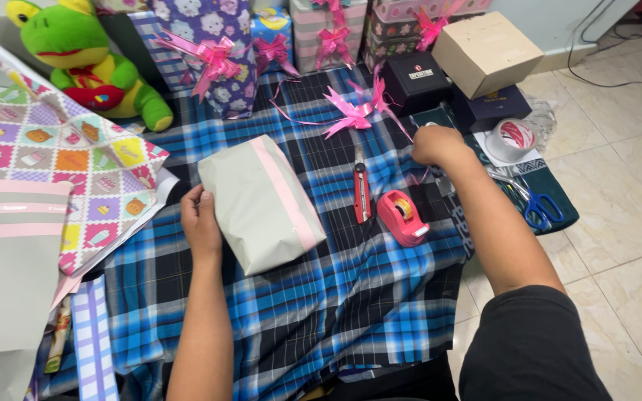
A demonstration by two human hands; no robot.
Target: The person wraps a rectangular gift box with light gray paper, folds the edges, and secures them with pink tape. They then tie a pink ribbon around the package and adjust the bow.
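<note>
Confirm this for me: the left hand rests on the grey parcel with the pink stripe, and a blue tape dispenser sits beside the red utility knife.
Not quite. The tape dispenser is pink, not blue, as the head view shows. The rest holds: the left hand rests on the grey parcel with the pink stripe, and the dispenser sits beside the red utility knife.

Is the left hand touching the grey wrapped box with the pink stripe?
Touching. The head view shows the left hand pressed flat against the left edge of the grey wrapped box with the pink stripe, with no gap between them.

The left hand (200, 223) rests against a grey wrapped parcel (261, 202) on the plaid cloth (336, 297); the right hand (438, 145) reaches by a pink ribbon bow (351, 113).
</note>
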